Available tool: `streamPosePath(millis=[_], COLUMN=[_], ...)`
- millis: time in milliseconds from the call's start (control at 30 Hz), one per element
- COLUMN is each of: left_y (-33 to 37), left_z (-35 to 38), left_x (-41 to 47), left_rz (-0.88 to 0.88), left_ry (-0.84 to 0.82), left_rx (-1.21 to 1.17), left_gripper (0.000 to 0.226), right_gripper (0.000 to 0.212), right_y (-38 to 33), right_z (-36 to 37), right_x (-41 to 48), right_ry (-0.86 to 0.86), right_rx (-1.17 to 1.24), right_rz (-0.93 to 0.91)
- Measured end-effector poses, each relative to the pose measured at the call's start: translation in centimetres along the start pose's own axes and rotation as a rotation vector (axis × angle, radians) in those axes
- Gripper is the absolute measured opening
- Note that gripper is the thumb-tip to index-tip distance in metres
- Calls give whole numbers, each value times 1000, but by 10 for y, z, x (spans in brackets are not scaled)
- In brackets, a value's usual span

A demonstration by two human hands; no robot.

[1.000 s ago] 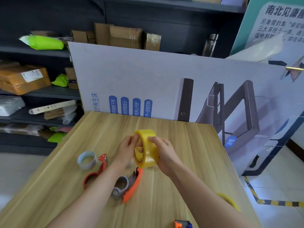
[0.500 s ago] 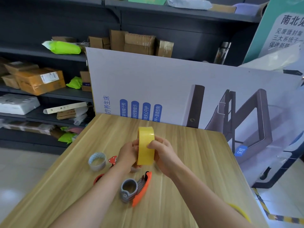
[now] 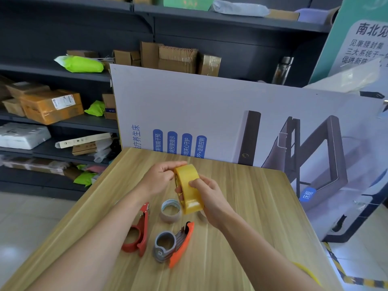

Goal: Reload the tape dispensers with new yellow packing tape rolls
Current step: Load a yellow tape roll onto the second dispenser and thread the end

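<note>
I hold a yellow packing tape roll [image 3: 189,189] upright above the wooden table [image 3: 252,206]. My right hand [image 3: 207,198] grips its outer band, thumb on top and fingers through the core. My left hand [image 3: 159,177] pinches the roll's upper left edge. Below on the table lie a red tape dispenser [image 3: 139,232] with no roll in it and an orange dispenser [image 3: 178,242] with a grey core. A nearly used-up pale tape roll [image 3: 170,211] lies between them, just under the yellow roll.
A large printed board [image 3: 210,114] stands along the table's far edge. Dark shelves [image 3: 52,127] with boxes and parcels fill the left background. A yellow strip [image 3: 308,274] shows by my right forearm. Floor lies beyond the table's left and right edges.
The view has shifted, so the table items sit further right in frame. The yellow roll has tilted in my hands, and my left hand went from the roll's side to its upper edge.
</note>
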State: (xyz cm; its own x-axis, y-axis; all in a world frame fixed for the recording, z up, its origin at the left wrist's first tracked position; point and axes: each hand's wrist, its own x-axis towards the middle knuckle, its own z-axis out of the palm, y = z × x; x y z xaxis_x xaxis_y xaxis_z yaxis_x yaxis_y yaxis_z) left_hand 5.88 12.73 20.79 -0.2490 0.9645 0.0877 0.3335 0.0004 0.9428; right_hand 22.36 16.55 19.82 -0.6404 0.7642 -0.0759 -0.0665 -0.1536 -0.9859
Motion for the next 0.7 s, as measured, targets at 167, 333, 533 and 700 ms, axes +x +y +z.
streamPosePath(millis=[167, 333, 533, 700], left_y=[9, 5, -4, -6], left_z=[5, 0, 3, 0], left_x=[-4, -2, 2, 3], left_rz=[8, 4, -12, -135], left_ry=[-183, -252, -183, -173], left_rx=[-11, 40, 130, 66], left_gripper=[54, 61, 51, 52], right_gripper=[18, 7, 26, 27], right_y=[-6, -10, -16, -10], right_z=[-2, -8, -10, -10], right_x=[5, 6, 7, 8], right_ry=[33, 20, -15, -28], right_rx=[-19, 86, 153, 100], right_rz=[34, 146, 234, 185])
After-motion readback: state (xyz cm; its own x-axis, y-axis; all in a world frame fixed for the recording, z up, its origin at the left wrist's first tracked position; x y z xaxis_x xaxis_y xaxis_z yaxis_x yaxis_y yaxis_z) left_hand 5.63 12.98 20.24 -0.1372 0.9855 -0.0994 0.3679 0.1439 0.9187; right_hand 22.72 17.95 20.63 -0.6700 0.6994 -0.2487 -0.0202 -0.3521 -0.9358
